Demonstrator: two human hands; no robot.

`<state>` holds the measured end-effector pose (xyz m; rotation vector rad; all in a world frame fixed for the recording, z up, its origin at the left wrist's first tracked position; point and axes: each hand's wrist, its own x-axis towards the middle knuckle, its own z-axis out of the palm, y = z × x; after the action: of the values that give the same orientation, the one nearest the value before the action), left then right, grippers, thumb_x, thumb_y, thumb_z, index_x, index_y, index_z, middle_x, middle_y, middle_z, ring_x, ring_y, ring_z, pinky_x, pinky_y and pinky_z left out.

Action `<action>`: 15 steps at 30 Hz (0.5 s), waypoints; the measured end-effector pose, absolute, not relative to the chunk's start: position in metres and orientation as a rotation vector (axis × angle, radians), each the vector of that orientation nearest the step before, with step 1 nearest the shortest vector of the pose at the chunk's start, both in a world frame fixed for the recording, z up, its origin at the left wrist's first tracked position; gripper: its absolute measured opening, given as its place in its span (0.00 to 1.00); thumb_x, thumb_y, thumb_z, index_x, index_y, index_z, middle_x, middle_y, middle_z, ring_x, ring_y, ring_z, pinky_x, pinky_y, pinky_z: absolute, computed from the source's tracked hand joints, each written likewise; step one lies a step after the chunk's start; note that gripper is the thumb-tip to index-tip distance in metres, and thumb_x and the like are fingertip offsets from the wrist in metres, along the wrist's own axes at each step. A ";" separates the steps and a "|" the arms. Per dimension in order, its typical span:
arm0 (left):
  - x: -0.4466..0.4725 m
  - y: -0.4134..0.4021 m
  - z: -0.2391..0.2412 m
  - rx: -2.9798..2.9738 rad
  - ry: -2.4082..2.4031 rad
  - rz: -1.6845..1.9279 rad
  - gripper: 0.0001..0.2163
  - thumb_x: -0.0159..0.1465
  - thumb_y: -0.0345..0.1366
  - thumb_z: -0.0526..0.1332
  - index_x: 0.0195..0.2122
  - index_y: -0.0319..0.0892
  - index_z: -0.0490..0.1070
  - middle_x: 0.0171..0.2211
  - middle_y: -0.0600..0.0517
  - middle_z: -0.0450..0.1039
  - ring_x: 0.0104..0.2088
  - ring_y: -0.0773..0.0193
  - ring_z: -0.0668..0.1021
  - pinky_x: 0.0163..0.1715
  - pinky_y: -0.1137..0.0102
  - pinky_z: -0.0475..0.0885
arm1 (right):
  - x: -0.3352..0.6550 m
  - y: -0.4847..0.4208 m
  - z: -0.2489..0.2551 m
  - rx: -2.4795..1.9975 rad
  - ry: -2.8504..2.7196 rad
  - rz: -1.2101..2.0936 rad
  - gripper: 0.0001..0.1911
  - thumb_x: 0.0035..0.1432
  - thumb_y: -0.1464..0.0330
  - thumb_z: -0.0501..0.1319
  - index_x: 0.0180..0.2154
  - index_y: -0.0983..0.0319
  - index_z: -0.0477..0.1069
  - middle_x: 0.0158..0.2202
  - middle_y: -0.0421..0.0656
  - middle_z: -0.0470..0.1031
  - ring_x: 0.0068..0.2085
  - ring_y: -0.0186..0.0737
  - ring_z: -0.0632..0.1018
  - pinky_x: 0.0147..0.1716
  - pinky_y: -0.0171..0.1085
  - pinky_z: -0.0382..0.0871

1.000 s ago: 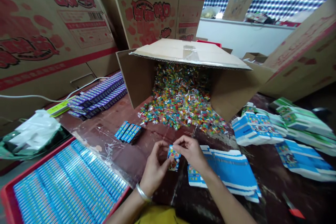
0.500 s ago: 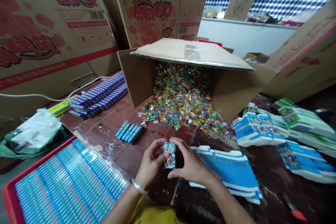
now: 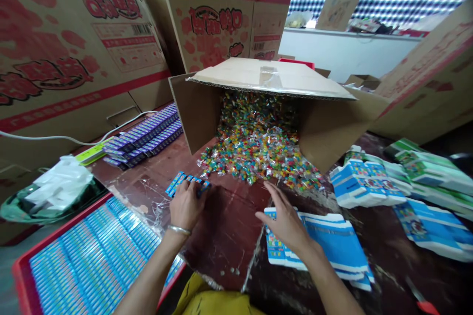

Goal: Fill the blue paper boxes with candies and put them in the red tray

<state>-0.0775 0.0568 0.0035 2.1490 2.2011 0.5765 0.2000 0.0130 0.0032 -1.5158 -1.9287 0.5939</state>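
Observation:
My left hand [image 3: 185,205] is at the short row of small blue candy boxes [image 3: 176,182], its fingers closed over a box at the row's right end. The fingers hide most of that box. On the right, my right hand [image 3: 284,219] holds nothing, with thumb and fingers apart. It hovers over the left edge of a stack of flat blue cartons [image 3: 332,238], whose printed panels show beneath it. Beyond both hands, wrapped multicoloured candies [image 3: 254,152] spill out of a cardboard box [image 3: 328,123] lying on its side.
A red tray [image 3: 22,275] packed with blue boxes stands at the left. Behind it are a bag with white material [image 3: 59,184], a white cable [image 3: 55,139] and rows of purple boxes [image 3: 144,135]. More folded cartons [image 3: 364,184] and a red-handled tool [image 3: 426,306] lie at the right.
My left hand has moved left with the small candy box, from in front of me to the row. My right hand has moved right, away from it, over the flat cartons.

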 end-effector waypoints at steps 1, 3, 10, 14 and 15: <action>-0.083 0.062 0.003 2.186 2.263 0.488 0.13 0.63 0.45 0.53 0.35 0.42 0.70 0.38 0.44 0.69 0.40 0.51 0.73 0.35 0.65 0.68 | 0.208 0.014 0.002 -1.553 -1.899 0.558 0.37 0.56 0.66 0.61 0.63 0.53 0.48 0.63 0.45 0.56 0.62 0.47 0.60 0.60 0.49 0.58; -0.089 0.068 0.001 2.222 2.333 0.374 0.13 0.64 0.45 0.52 0.34 0.41 0.70 0.37 0.43 0.68 0.41 0.49 0.73 0.36 0.63 0.69 | 0.225 0.015 0.001 -1.613 -1.858 0.509 0.34 0.56 0.65 0.61 0.62 0.55 0.51 0.62 0.46 0.59 0.61 0.47 0.62 0.59 0.49 0.59; -0.045 0.050 -0.004 2.278 1.975 0.637 0.24 0.60 0.47 0.59 0.53 0.39 0.59 0.43 0.43 0.66 0.45 0.49 0.71 0.42 0.61 0.68 | 0.262 0.018 -0.004 -1.670 -1.927 0.438 0.16 0.61 0.69 0.52 0.48 0.58 0.72 0.51 0.47 0.71 0.52 0.47 0.71 0.53 0.48 0.64; 0.015 0.014 -0.024 2.294 1.508 0.622 0.33 0.50 0.55 0.66 0.51 0.40 0.59 0.44 0.43 0.66 0.45 0.49 0.70 0.44 0.59 0.68 | 0.254 0.023 -0.013 -1.633 -2.107 0.472 0.14 0.61 0.70 0.53 0.42 0.58 0.77 0.46 0.46 0.74 0.50 0.47 0.71 0.52 0.48 0.65; 0.028 0.007 -0.030 2.299 1.448 0.587 0.36 0.46 0.56 0.68 0.51 0.41 0.59 0.44 0.44 0.66 0.45 0.48 0.70 0.45 0.57 0.68 | 0.250 0.023 -0.015 -1.619 -2.136 0.476 0.13 0.61 0.70 0.54 0.42 0.58 0.77 0.47 0.46 0.74 0.52 0.48 0.70 0.52 0.49 0.64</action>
<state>0.0279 0.0074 -0.0298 2.2986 1.4483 0.5869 0.2501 0.0229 -0.0152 -1.6193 -2.1357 0.4763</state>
